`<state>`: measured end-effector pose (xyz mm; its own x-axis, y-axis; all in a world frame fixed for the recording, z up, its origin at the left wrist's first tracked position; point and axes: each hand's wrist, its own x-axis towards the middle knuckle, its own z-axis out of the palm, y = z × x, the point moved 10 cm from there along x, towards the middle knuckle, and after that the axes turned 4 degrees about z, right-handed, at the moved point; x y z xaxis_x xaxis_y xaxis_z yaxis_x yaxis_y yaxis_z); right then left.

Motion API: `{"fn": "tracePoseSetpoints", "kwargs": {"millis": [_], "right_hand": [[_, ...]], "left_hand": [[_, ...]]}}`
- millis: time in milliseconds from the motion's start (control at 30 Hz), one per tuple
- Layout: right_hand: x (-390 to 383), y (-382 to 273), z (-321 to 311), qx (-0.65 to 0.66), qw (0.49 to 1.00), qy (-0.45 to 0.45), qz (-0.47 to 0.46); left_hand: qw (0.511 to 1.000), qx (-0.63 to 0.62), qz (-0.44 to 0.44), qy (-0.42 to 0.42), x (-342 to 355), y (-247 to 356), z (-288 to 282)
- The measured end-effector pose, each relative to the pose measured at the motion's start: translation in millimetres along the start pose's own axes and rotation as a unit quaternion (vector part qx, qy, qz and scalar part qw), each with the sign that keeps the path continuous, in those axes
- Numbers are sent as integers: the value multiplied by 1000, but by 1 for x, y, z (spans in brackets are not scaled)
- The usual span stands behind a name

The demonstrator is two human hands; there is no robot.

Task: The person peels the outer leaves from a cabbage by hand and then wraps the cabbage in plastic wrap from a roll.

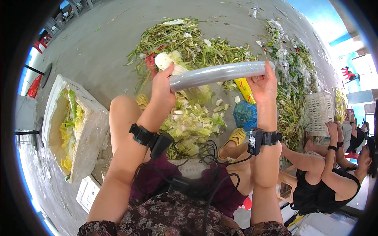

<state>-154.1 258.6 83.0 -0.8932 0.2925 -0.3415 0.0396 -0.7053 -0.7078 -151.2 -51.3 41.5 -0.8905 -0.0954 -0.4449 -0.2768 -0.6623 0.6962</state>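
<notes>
Both hands up on a roll of clear cling film (218,73), held roughly level, tilted slightly up toward its right end. Left hand (162,84) gripping the roll's left end, fingers wrapped around it. Right hand (264,83) closed on the right end, thumb on the near side. Black strap-on devices on both wrists, cables running back to the lap.

Everything else relative to the roll:
- Directly below it, on the concrete floor (98,47): heap of trimmed cabbage leaves (191,122), pale green.
- Behind it: wider spread of green vegetable scraps (185,43), with a white cabbage stalk (167,61) just beside the left end.
- Just under the right end: yellow box (245,89), and below that a blue mesh bag (244,115).
- Well off to the left: white foam box (88,133) lined with plastic, yellow-green leaves inside.
- Off to the right: white plastic crate (319,112) lying among more scraps.
- Lower right: another person in black (338,181), seated, arms raised toward the crate side.

Person's knees sit either side of the cabbage heap, yellow clogs on feet.
</notes>
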Motion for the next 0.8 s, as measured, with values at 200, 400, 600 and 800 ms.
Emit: {"fn": "tracePoseSetpoints", "kwargs": {"millis": [200, 400, 600, 800], "right_hand": [[-38, -54, 25, -128, 970, -2, -207], [-38, -66, 25, -366, 911, -17, -188], [-52, 1, 20, -603, 746, -272, 79], [-127, 115, 22, -623, 554, -521, 183]], "left_hand": [[999, -25, -27, 3, -4, -8, 1], [1000, 11, 18, 19, 15, 1, -16], [995, 67, 68, -5, 19, 30, -16], [986, 121, 93, -70, 12, 36, -1]]}}
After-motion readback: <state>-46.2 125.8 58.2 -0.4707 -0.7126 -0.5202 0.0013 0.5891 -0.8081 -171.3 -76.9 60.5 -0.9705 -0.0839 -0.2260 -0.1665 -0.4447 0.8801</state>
